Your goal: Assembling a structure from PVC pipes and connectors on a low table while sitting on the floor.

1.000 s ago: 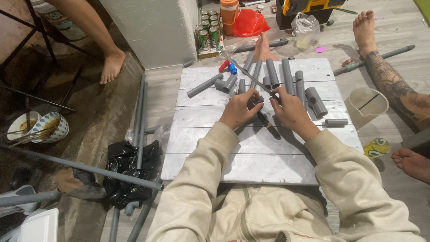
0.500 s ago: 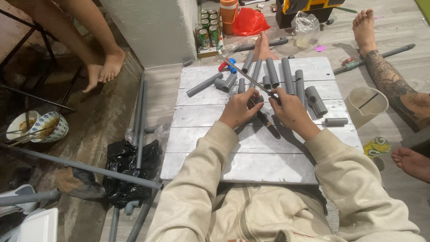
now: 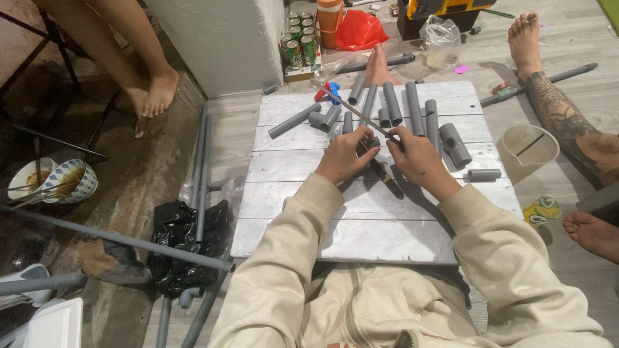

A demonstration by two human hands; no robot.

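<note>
two hands meet mid-board: left hand (image 3: 343,156) curls shut on a short grey pipe fitting (image 3: 370,143), right hand (image 3: 416,156) pinches closed on a thin metal rod (image 3: 354,109) slanting far-left over the white board (image 3: 361,212). fitting looks light, stiff, a bit slick; best held round its barrel. spare pipes (image 3: 412,106) lie just beyond.

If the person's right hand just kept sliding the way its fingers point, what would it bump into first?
The right hand points up and slightly left across the white board. First, probably, would be the short grey pipe pieces lying just beyond its fingertips, though depth is hard to judge.
</note>
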